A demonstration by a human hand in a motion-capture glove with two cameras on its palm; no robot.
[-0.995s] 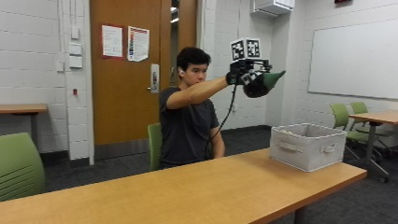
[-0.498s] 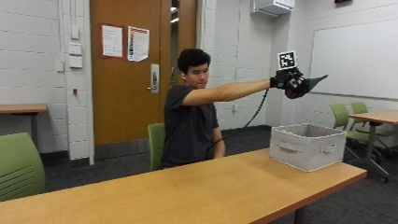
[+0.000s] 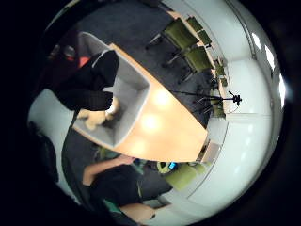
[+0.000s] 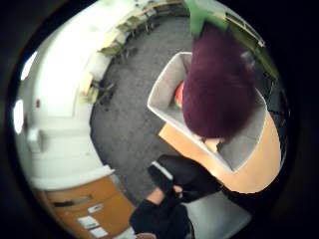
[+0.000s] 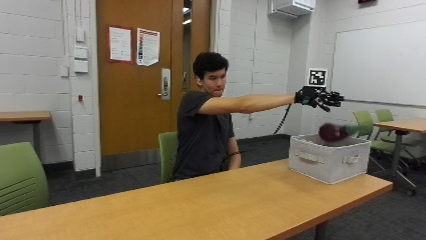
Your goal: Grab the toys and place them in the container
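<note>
A purple eggplant toy (image 5: 333, 131) with a green stem is in the air just above the rim of the grey fabric container (image 5: 327, 159) at the right end of the wooden table. My gloved right hand (image 5: 319, 97) is stretched out above the container, fingers spread, holding nothing. In the thumb side palm view the eggplant toy (image 4: 217, 89) hangs over the container (image 4: 164, 89), which holds a red toy (image 4: 178, 94). In the little finger side palm view a tan toy (image 3: 96, 117) lies inside the container (image 3: 134, 94), below my gloved fingers (image 3: 91, 84).
The long wooden table (image 5: 200, 205) stretches left of the container. Green chairs (image 5: 373, 125) and another table (image 5: 406, 125) stand behind on the right. A green chair (image 5: 20, 180) is at the near left.
My arm swung right and stretched out over the container. The hand, which held the eggplant toy, has opened, and the toy is dropping toward the container.
</note>
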